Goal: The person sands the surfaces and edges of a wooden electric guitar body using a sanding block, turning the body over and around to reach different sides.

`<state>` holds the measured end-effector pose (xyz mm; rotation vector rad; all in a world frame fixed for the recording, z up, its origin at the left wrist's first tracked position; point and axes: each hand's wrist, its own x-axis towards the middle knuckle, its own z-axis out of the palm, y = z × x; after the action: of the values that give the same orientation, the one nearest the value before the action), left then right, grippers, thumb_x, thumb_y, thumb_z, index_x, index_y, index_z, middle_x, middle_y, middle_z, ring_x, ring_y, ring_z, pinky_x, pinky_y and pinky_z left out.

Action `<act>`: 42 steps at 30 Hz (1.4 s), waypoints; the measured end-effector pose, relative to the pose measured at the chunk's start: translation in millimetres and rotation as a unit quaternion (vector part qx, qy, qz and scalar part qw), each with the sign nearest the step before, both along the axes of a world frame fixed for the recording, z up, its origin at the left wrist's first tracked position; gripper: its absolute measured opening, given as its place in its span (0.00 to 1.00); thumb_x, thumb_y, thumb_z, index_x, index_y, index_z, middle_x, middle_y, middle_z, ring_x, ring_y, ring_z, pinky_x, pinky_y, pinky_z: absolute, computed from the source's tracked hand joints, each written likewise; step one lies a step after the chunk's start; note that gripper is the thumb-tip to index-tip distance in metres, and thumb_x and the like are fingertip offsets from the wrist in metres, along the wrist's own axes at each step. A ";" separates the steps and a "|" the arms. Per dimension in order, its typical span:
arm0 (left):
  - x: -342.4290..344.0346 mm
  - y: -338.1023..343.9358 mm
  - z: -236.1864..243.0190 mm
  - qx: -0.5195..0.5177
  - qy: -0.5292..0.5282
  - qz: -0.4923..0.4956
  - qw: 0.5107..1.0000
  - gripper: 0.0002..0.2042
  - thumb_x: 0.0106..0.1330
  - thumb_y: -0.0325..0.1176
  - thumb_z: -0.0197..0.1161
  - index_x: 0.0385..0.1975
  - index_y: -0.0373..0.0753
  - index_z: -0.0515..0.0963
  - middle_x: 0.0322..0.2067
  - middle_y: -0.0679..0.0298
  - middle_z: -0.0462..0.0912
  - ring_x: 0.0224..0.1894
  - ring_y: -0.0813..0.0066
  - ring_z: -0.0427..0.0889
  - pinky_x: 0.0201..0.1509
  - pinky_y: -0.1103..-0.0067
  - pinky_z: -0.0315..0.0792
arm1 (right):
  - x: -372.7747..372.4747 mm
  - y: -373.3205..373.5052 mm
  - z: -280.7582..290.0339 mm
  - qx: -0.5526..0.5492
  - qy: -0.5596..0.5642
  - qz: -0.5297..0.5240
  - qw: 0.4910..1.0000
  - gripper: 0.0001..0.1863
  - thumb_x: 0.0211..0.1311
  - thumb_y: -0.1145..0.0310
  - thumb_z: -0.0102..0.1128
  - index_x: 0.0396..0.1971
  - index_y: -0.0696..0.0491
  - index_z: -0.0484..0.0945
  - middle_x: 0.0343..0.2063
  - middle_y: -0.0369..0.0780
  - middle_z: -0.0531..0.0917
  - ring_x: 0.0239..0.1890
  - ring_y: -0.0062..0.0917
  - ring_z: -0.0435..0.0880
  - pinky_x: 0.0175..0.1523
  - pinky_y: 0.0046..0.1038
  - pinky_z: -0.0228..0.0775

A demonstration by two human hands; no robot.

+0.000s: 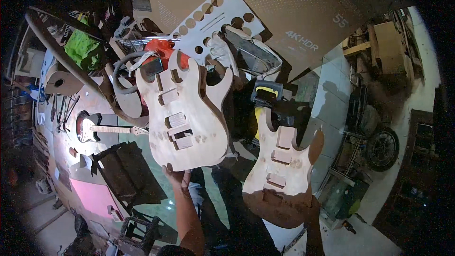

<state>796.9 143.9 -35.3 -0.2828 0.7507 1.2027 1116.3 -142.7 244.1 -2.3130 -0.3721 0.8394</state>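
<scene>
An unfinished pale wooden electric-guitar body (pixel 196 114) is raised at centre, its routed cavities facing me. My left hand (pixel 177 176) grips its bottom edge, with part of the fingers hidden behind the wood. Behind its right side, the horn of another pale guitar body (pixel 220 88) shows. To the right is a second routed guitar body (pixel 279 166), tilted, its lower part in dark shadow. My right hand (pixel 312 203) is closed at that body's lower right edge; shadow and the wood hide most of its fingers.
A large brown cardboard sheet (pixel 294 0) and a white board with round holes (pixel 220 16) lie at the back. On the left are a finished electric guitar (pixel 90 129), a pink sheet (pixel 92 196) and a black stool (pixel 137 232). A wheel (pixel 382 149) stands right.
</scene>
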 end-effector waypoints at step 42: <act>-264.1 -210.3 337.8 0.158 0.352 -0.061 0.921 0.21 0.78 0.45 0.50 0.51 0.31 0.78 0.46 0.60 0.84 0.46 0.73 0.81 0.53 0.76 0.73 | -249.1 117.9 133.9 0.258 0.230 0.444 0.826 0.17 0.74 0.61 0.52 0.47 0.60 0.80 0.33 0.31 0.80 0.35 0.14 0.75 0.42 0.21 0.68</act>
<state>532.8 -66.5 302.6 0.4913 1.1500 1.2878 867.1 -24.8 378.0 -1.2967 -1.3179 1.4615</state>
